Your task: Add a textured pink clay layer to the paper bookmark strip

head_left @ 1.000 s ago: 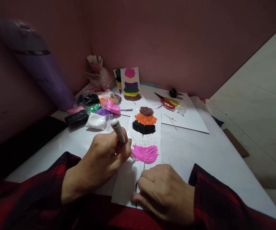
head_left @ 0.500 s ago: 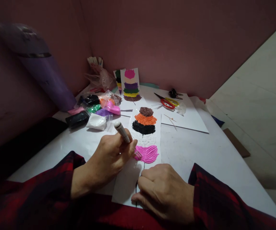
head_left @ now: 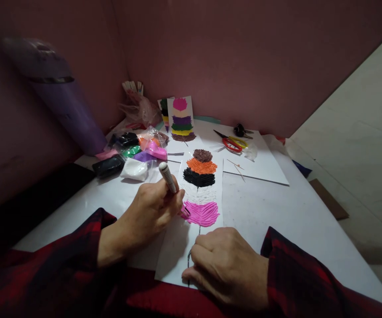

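My left hand (head_left: 149,214) is closed round a white-handled fork tool (head_left: 168,176), whose tines touch the left edge of a pink clay band (head_left: 202,213). That band is the lowest of several clay bands, brown, orange, black, white and pink, spread on a white paper strip (head_left: 174,251). My right hand (head_left: 227,265) rests on the strip's near end with its fingers curled under, beside a thin black drawn stem line (head_left: 189,258). Nothing shows in that hand.
Bags of coloured clay (head_left: 138,150) lie at the back left by a purple cone (head_left: 68,110). A finished clay card (head_left: 181,118) leans on the pink wall. Red and yellow scissors (head_left: 232,142) and thin sticks (head_left: 239,168) lie on a white sheet (head_left: 264,168).
My left hand moved right and a little forward, bringing the fork's tines onto the pink band's left edge. My right hand stayed still.
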`<state>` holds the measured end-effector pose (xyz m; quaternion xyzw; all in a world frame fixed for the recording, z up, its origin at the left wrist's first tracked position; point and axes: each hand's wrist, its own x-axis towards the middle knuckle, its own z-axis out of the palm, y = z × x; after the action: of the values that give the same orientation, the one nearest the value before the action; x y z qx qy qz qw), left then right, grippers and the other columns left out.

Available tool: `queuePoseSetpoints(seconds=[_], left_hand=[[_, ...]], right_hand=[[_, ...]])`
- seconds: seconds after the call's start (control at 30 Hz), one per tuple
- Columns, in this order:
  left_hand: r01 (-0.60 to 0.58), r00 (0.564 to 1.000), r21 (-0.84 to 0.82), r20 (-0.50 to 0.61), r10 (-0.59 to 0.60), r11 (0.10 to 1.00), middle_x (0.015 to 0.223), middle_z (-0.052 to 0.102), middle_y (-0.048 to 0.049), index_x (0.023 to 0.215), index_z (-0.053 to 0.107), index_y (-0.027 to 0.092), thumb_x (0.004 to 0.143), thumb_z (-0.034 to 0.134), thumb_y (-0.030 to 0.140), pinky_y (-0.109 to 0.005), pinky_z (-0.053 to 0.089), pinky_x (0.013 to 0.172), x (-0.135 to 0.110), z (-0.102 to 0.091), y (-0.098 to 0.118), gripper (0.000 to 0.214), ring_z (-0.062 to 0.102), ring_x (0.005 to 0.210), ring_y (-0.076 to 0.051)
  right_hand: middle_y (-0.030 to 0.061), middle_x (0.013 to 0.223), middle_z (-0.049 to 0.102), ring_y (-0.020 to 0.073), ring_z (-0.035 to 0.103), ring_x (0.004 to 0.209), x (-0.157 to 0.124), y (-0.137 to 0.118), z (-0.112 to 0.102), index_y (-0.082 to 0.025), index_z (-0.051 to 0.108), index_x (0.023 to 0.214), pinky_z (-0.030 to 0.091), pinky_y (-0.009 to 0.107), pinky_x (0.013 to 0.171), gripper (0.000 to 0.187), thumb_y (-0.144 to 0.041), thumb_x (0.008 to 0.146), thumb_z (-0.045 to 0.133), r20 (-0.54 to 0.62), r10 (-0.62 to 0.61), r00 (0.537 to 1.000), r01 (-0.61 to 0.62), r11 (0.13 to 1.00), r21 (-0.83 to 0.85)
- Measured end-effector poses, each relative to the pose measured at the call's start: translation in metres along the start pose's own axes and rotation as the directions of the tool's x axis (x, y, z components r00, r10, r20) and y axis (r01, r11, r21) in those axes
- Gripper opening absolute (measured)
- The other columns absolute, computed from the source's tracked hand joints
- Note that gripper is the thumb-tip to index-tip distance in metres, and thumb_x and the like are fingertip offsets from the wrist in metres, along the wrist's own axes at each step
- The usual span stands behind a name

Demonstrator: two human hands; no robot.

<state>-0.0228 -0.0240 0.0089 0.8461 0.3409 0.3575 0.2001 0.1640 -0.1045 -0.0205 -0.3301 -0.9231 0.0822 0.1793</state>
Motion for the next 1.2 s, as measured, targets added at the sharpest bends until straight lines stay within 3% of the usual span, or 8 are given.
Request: queuePoseSetpoints(seconds=[0.4,1.2], left_hand=[[0.085,0.996,-0.028,0.014,-0.084,0.996,0.059,0.056,-0.0016,0.070,0.051,0.016,0.087,0.046,0.020,-0.025,0.042,0.049,0.0018,-0.0037,-0.0057,0.019,0.050,0.050,-0.011],[0.050,0.998,-0.051,-0.040,-0.053,0.997,0.057,0.058,0.0009,0.070,0.047,0.017,0.087,0.048,0.015,-0.021,0.044,0.046,0.0039,-0.0034,-0.0085,0.017,0.053,0.047,-0.009]], right_hand=[[-0.0008,0.062,0.055,0.0124,0.039,0.051,0.0002,0.0004,-0.0005,-0.018,0.053,0.068,0.021,0.030,0.050,0.036,-0.035,0.098,0.041,-0.015,0.010,1.000,-0.009,1.000,0.021],[-0.0002,0.061,0.055,0.0117,0.040,0.051,0.0007,0.0006,-0.0002,-0.018,0.051,0.069,0.022,0.029,0.051,0.039,-0.036,0.100,0.037,0.003,0.007,1.000,-0.007,1.000,0.004]])
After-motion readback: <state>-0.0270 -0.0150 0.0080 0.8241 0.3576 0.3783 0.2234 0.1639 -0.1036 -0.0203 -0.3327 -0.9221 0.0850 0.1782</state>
